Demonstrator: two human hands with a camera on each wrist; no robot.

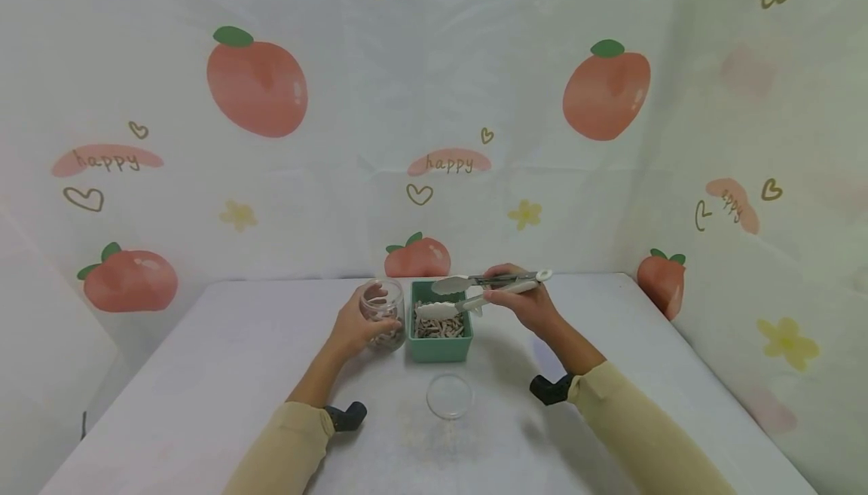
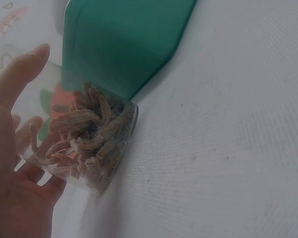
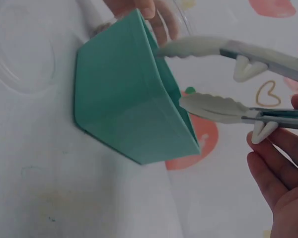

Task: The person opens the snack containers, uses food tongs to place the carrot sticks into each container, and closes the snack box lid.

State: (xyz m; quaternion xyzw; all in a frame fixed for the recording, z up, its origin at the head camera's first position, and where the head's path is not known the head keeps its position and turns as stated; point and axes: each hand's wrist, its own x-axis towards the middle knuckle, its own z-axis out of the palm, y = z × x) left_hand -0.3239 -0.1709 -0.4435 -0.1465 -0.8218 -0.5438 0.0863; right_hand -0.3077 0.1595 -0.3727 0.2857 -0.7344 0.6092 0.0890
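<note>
My left hand (image 1: pixel 359 323) grips a clear jar (image 2: pixel 64 171) around its side. Brown dried strips (image 2: pixel 97 124) fill its lower part; their exact kind I cannot tell. Just right of the jar stands a green box (image 1: pixel 439 349), with many similar strips (image 1: pixel 441 325) inside. My right hand (image 1: pixel 524 299) holds a pair of tongs (image 1: pixel 505 284) with white scalloped tips. The tongs are spread, and their tips (image 3: pixel 213 106) hover at the box's opening with nothing visible between them.
A round clear lid (image 1: pixel 450 396) lies on the white table (image 1: pixel 271 344) in front of the box. Behind the table hangs a backdrop (image 1: pixel 325 209) printed with fruit, close behind the box. Dark wrist mounts (image 1: pixel 552 389) stick out near both sleeves.
</note>
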